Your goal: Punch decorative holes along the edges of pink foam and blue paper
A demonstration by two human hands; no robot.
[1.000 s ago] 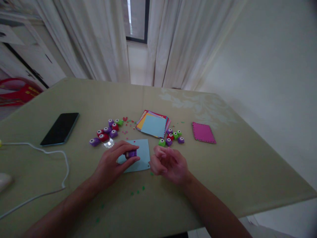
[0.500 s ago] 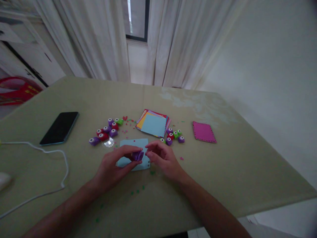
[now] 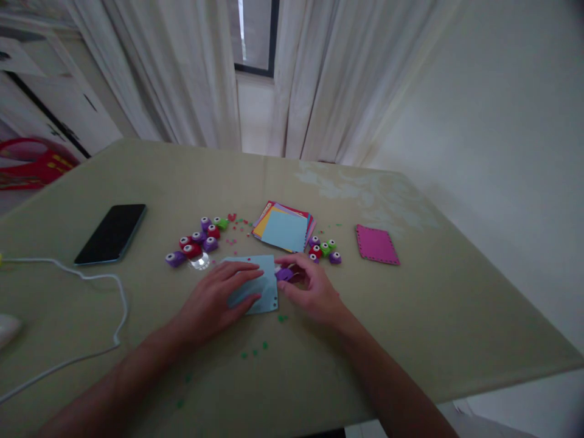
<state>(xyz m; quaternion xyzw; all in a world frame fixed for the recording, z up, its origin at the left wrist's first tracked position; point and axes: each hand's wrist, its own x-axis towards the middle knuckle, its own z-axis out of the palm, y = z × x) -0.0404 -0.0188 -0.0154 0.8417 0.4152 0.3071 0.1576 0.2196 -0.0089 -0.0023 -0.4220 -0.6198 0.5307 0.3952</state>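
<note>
My left hand lies flat with fingers spread on a light blue paper square on the table. My right hand grips a small purple paper punch at the right edge of that paper. Small punched holes run along the paper's right edge.
A stack of coloured paper squares lies behind. Clusters of small punches sit at left and right. A pink punched sheet lies to the right, a black phone and a white cable to the left. Confetti bits dot the olive table.
The purple punch passed from my left hand to my right and moved to the paper's right edge. My left hand opened and flattened onto the blue paper.
</note>
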